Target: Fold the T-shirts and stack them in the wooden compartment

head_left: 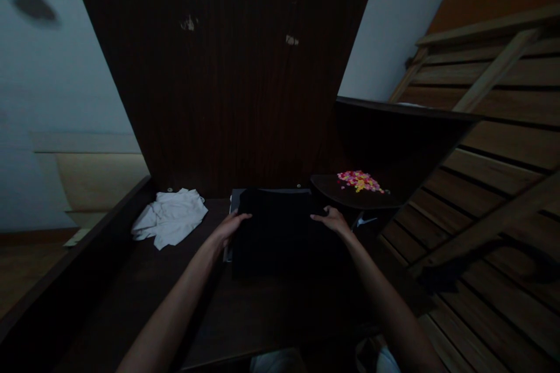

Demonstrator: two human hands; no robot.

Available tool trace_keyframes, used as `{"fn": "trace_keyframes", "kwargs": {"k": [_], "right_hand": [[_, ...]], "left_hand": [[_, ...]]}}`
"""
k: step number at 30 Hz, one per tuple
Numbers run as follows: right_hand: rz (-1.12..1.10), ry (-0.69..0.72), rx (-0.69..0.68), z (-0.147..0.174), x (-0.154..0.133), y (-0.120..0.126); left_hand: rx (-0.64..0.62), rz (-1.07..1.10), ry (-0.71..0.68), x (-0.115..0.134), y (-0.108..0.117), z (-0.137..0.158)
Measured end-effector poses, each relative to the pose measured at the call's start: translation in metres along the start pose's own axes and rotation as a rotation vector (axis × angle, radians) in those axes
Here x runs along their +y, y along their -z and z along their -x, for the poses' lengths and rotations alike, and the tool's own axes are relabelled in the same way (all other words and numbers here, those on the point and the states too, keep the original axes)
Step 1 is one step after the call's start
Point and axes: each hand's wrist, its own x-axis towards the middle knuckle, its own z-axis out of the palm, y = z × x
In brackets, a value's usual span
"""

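Observation:
A black piece, apparently cloth (275, 233), hangs between my two hands near the middle of the head view. My left hand (227, 228) grips its left edge, with the thumb lying on the near side. On the opposite edge my right hand (336, 221) holds it in the same way, thumb pointing inward. Behind the black cloth, a flat grey item (237, 193) shows only its top and left edges; its kind cannot be made out. The cloth's lower part blends into the dark desk.
A crumpled white cloth (172, 217) lies left on the dark wooden desk (144, 297). Several pink and yellow small pieces (361, 180) are heaped on a rounded shelf (324, 186) at right. A tall dark panel (236, 81) stands behind; a slatted wooden frame (503, 151) leans at far right.

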Motion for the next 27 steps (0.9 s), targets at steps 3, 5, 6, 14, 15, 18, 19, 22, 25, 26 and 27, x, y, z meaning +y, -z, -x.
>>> {"fn": "trace_keyframes", "kwargs": {"k": [3, 5, 6, 14, 15, 18, 19, 22, 25, 26, 27], "right_hand": [[0.005, -0.017, -0.001, 0.001, -0.001, 0.002], [0.006, -0.032, -0.004, 0.001, -0.002, 0.004], [-0.002, -0.039, -0.011, 0.001, -0.002, 0.004], [-0.124, -0.041, -0.101, 0.002, -0.002, 0.002], [-0.117, -0.029, -0.082, 0.003, -0.003, 0.003], [-0.087, -0.017, -0.058, 0.006, -0.005, 0.006], [-0.092, -0.020, -0.062, 0.007, -0.006, 0.007], [-0.177, -0.038, -0.096, 0.010, -0.010, 0.008], [-0.264, -0.067, -0.131, 0.010, -0.012, 0.007], [-0.271, -0.080, -0.140, 0.010, -0.013, 0.008], [-0.272, -0.088, -0.149, 0.010, -0.014, 0.009]], "left_hand": [[-0.085, 0.070, 0.040, -0.002, -0.003, 0.001], [-0.151, 0.112, 0.044, -0.006, -0.002, 0.000], [-0.174, 0.132, 0.056, -0.008, -0.001, 0.001], [-0.336, 0.404, 0.313, -0.013, -0.006, 0.011], [-0.347, 0.397, 0.323, -0.013, -0.008, 0.013], [-0.363, 0.348, 0.331, -0.011, -0.012, 0.016], [-0.358, 0.331, 0.324, -0.011, -0.013, 0.017], [-0.327, 0.309, 0.290, -0.009, -0.016, 0.017], [-0.283, 0.335, 0.226, -0.006, -0.023, 0.016], [-0.270, 0.345, 0.201, -0.003, -0.026, 0.016], [-0.261, 0.352, 0.181, -0.001, -0.028, 0.017]]}}
